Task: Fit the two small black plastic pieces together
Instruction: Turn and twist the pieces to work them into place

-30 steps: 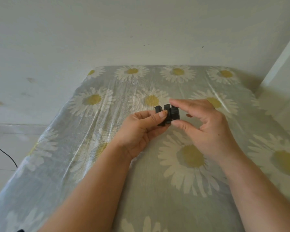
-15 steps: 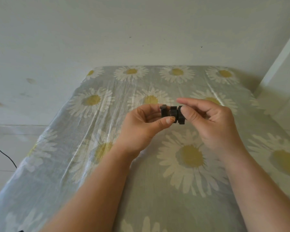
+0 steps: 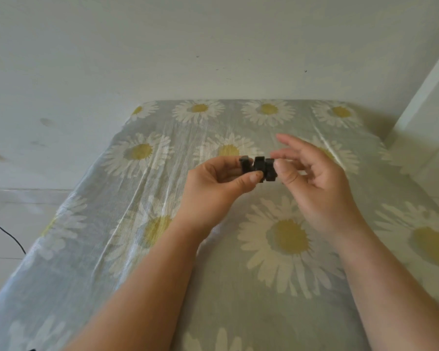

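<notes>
The two small black plastic pieces (image 3: 259, 167) sit pressed against each other in a short row, held in the air above the table. My left hand (image 3: 213, 188) pinches their left part between thumb and fingers. My right hand (image 3: 312, 178) has its thumb and one fingertip on the right end piece, while its forefinger is lifted and spread away. The seam between the pieces is partly hidden by my left thumb.
The table (image 3: 238, 287) wears a grey cloth printed with white daisies and stands against a white wall. A white post (image 3: 426, 102) rises at the right. A thin black cable (image 3: 5, 231) lies on the floor at the left.
Both hands rose slightly and turned the pieces into a level row. My right forefinger has lifted off and the right hand's fingers have spread.
</notes>
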Action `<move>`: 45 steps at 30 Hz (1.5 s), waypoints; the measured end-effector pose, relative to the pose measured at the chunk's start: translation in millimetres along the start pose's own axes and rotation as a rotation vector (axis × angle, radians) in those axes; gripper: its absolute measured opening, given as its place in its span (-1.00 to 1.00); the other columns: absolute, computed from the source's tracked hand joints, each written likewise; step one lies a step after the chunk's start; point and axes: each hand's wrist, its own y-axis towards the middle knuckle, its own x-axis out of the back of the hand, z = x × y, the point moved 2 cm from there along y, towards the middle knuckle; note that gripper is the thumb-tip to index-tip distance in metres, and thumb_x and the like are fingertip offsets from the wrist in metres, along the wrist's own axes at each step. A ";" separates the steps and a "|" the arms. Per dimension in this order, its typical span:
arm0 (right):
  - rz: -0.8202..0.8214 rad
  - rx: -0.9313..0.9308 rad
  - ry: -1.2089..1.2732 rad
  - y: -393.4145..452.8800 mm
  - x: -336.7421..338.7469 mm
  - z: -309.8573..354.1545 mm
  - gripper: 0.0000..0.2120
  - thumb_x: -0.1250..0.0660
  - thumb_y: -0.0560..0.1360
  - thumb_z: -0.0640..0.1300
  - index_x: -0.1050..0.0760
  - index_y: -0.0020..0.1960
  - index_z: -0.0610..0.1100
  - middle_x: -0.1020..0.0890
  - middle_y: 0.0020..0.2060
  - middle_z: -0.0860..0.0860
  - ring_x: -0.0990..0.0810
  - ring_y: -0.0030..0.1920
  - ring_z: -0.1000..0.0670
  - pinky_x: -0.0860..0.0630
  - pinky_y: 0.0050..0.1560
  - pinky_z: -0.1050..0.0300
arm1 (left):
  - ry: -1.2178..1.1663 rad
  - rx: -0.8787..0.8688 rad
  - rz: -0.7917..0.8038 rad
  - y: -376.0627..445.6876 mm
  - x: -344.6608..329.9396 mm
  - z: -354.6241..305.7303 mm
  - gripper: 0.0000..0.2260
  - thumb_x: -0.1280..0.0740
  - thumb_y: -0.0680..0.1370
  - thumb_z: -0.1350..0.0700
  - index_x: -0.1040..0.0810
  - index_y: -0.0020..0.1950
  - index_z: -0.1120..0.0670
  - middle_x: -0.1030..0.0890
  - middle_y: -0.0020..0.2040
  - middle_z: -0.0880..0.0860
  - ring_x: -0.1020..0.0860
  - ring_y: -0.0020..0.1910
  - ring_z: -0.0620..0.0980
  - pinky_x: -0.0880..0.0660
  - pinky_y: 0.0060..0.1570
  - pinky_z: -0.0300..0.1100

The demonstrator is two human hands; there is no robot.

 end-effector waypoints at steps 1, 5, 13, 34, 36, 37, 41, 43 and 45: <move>-0.003 0.035 -0.034 -1.0 -1.8 1.4 -0.63 -0.31 0.48 0.09 -0.45 0.28 0.17 -0.61 0.05 0.18 -0.58 0.02 0.16 -0.50 -0.10 0.35 | -0.042 0.033 -0.001 1.3 1.8 1.2 -0.71 -0.48 0.23 0.12 -0.64 -0.07 0.11 -0.72 -0.20 0.02 -0.68 -0.16 -0.04 -0.56 -0.15 -0.26; 0.019 0.066 -0.097 -2.6 -6.8 1.1 -0.64 -0.38 0.45 0.00 -0.47 0.24 0.12 -0.58 0.08 0.22 -0.55 0.08 0.17 -0.47 -0.07 0.38 | -0.160 0.137 0.038 4.0 5.4 5.0 -0.71 -0.45 0.27 0.12 -0.65 -0.04 0.17 -0.71 -0.16 0.08 -0.66 -0.14 -0.01 -0.56 -0.12 -0.25; 0.000 0.014 -0.075 -1.6 -5.0 0.2 -0.80 -0.40 0.46 -0.09 -0.58 0.07 0.10 -0.66 -0.08 0.15 -0.62 -0.10 0.14 -0.48 -0.19 0.39 | -0.154 0.123 0.068 3.0 2.1 4.7 -0.64 -0.45 0.27 0.13 -0.62 0.02 0.23 -0.71 -0.13 0.10 -0.67 -0.10 0.00 -0.55 -0.12 -0.25; 0.014 -0.103 0.037 -1.5 -0.5 1.3 -0.66 -0.24 0.46 0.17 -0.57 -0.24 -0.08 -0.61 -0.50 0.11 -0.54 -0.45 0.20 -0.46 -0.35 0.34 | 0.180 -0.186 0.012 -5.5 -2.8 -6.0 -0.75 -0.52 0.24 0.05 -0.63 -0.10 -0.06 -0.71 -0.16 -0.10 -0.68 -0.11 -0.08 -0.57 -0.06 -0.22; 0.028 -0.113 0.041 -0.8 0.3 1.0 -0.61 -0.22 0.47 0.17 -0.57 -0.24 -0.14 -0.60 -0.51 0.11 -0.52 -0.46 0.20 -0.44 -0.36 0.38 | 0.179 -0.193 0.010 -5.8 -3.3 -6.1 -0.72 -0.51 0.23 0.02 -0.63 -0.09 -0.04 -0.71 -0.15 -0.09 -0.68 -0.10 -0.07 -0.57 -0.06 -0.21; 0.025 -0.113 0.046 -0.6 0.2 1.0 -0.60 -0.22 0.48 0.17 -0.57 -0.23 -0.14 -0.60 -0.50 0.11 -0.54 -0.45 0.20 -0.43 -0.36 0.40 | 0.173 -0.187 0.007 -5.5 -3.7 -5.7 -0.72 -0.51 0.23 0.02 -0.63 -0.09 -0.03 -0.71 -0.15 -0.07 -0.68 -0.10 -0.07 -0.58 -0.06 -0.20; -0.032 -0.046 0.009 -1.2 -1.5 1.1 -0.75 -0.22 0.52 0.18 -0.57 -0.09 0.05 -0.66 -0.25 0.19 -0.62 -0.22 0.17 -0.49 -0.25 0.35 | 0.032 -0.069 -0.035 -0.4 -0.2 -0.9 -0.71 -0.50 0.23 0.10 -0.63 -0.07 0.05 -0.72 -0.17 -0.02 -0.68 -0.12 -0.03 -0.57 -0.10 -0.23; -0.047 -0.002 -0.036 -1.2 -1.7 1.6 -0.82 -0.27 0.49 0.16 -0.54 0.04 0.16 -0.64 -0.10 0.22 -0.60 -0.06 0.17 -0.51 -0.18 0.33 | -0.079 0.044 -0.015 2.9 3.5 2.5 -0.71 -0.47 0.24 0.12 -0.64 -0.06 0.13 -0.72 -0.18 0.04 -0.68 -0.13 -0.01 -0.58 -0.10 -0.21; -0.033 0.039 -0.069 -1.2 -2.3 1.3 -0.75 -0.32 0.47 0.10 -0.51 0.14 0.16 -0.61 0.00 0.21 -0.57 0.01 0.15 -0.50 -0.16 0.34 | -0.194 0.158 0.046 4.0 4.4 5.3 -0.75 -0.44 0.27 0.15 -0.64 -0.08 0.19 -0.71 -0.19 0.06 -0.67 -0.16 -0.04 -0.56 -0.15 -0.27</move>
